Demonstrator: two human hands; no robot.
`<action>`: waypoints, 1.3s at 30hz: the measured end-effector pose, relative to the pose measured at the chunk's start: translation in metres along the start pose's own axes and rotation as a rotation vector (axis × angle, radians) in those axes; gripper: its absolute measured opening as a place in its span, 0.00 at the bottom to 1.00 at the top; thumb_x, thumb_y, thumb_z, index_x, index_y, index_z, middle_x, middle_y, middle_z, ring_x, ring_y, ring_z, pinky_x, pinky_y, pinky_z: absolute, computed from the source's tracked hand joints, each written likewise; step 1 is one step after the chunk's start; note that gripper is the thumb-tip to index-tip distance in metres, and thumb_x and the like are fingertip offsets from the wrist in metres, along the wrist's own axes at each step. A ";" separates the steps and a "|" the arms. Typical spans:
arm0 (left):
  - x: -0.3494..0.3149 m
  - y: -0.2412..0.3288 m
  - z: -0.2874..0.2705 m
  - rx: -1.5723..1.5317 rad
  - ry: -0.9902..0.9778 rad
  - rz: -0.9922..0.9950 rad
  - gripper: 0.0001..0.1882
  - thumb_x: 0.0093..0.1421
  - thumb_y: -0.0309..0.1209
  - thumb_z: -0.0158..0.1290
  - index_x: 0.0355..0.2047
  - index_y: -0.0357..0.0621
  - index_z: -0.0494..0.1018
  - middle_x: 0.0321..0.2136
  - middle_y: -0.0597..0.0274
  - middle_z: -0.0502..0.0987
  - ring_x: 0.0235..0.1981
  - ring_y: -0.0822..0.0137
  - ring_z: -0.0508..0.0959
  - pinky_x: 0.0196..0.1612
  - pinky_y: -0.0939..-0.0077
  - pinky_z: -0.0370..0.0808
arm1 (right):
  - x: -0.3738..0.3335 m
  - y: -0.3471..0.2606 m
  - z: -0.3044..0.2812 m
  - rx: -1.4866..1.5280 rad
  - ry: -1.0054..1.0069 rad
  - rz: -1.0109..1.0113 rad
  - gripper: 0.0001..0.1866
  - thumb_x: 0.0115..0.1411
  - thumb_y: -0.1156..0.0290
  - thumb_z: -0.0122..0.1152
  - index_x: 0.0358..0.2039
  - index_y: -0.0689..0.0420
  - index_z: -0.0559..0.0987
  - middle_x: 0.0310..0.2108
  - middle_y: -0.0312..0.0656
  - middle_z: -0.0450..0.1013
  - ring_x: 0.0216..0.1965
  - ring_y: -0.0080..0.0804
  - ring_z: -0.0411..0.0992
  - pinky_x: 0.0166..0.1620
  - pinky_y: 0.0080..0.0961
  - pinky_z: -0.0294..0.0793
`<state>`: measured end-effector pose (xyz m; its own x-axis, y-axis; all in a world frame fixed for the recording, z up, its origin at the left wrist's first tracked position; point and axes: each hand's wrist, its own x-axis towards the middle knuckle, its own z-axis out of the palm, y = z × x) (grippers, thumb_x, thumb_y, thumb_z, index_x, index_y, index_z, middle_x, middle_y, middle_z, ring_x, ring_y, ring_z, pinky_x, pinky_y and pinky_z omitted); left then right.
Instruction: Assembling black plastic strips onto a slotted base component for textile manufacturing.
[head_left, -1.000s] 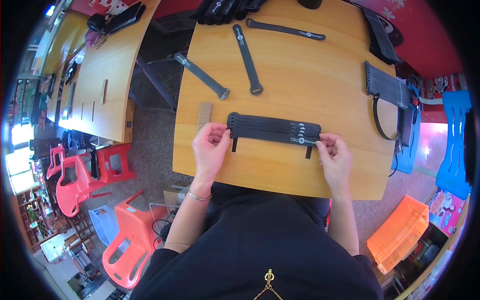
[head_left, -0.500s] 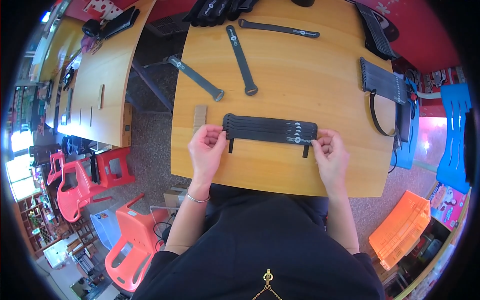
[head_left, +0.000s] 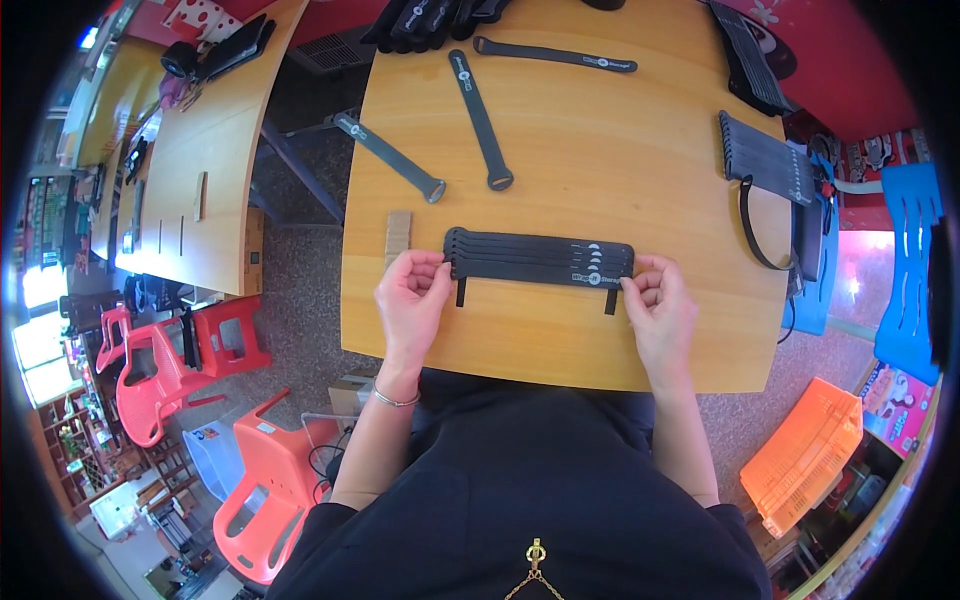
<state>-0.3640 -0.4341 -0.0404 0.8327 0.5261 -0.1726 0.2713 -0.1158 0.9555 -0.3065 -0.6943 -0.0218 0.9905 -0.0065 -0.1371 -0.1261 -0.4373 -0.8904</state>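
Note:
A row of several overlapping black straps (head_left: 530, 257) lies across the near part of the wooden table, each with a rounded loop end at the left and pale printing at the right. My left hand (head_left: 412, 290) pinches the loop ends, thumb and fingertips closed on them. At the other end my right hand (head_left: 660, 300) grips the strap tips between thumb and curled fingers. Two short dark strips (head_left: 610, 300) show on the tabletop below the straps. Farther off lie three loose straps: a slanted one (head_left: 390, 158), a steeper one (head_left: 480, 120) and one near the far edge (head_left: 555, 54).
Black bundled straps (head_left: 430, 22) lie at the far left of the table (head_left: 560, 345). A fanned strap stack (head_left: 765, 160) sits by the right edge, another (head_left: 745, 60) behind it. A cardboard strip (head_left: 398, 235) is near my left hand. Red chairs (head_left: 265, 490) and an orange crate (head_left: 805, 455) flank me.
Almost nothing differs. Both hands keep hold of the strap row in the same place; the whole view has shifted very slightly.

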 end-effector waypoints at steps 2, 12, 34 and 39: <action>-0.001 0.001 0.000 0.004 0.001 0.001 0.04 0.54 0.19 0.55 0.31 0.35 0.73 0.21 0.67 0.75 0.21 0.80 0.74 0.25 0.89 0.71 | 0.000 0.000 0.000 -0.017 0.007 -0.018 0.14 0.51 0.80 0.61 0.40 0.60 0.73 0.21 0.36 0.71 0.18 0.17 0.66 0.24 0.16 0.66; 0.000 0.000 0.000 0.008 -0.002 0.002 0.04 0.54 0.20 0.55 0.31 0.35 0.72 0.21 0.67 0.74 0.21 0.80 0.73 0.25 0.89 0.70 | -0.001 -0.004 0.000 -0.078 0.013 -0.054 0.15 0.51 0.79 0.61 0.40 0.60 0.73 0.20 0.37 0.70 0.17 0.20 0.67 0.23 0.19 0.66; -0.006 -0.002 0.001 0.196 0.045 0.217 0.04 0.54 0.20 0.55 0.31 0.35 0.72 0.24 0.63 0.72 0.20 0.77 0.72 0.24 0.85 0.70 | 0.001 0.000 -0.005 -0.084 -0.007 -0.042 0.17 0.52 0.77 0.62 0.42 0.60 0.70 0.19 0.35 0.62 0.18 0.22 0.63 0.25 0.22 0.66; -0.020 0.010 -0.006 0.077 0.108 0.308 0.07 0.58 0.19 0.48 0.38 0.33 0.71 0.38 0.54 0.72 0.29 0.70 0.77 0.32 0.81 0.75 | 0.001 0.013 -0.016 0.343 -0.015 0.077 0.16 0.55 0.77 0.59 0.44 0.60 0.70 0.25 0.37 0.67 0.23 0.22 0.68 0.28 0.20 0.70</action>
<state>-0.3812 -0.4410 -0.0258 0.8263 0.5423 0.1521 0.0538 -0.3447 0.9372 -0.3058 -0.7147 -0.0264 0.9769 -0.0129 -0.2134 -0.2135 -0.1084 -0.9709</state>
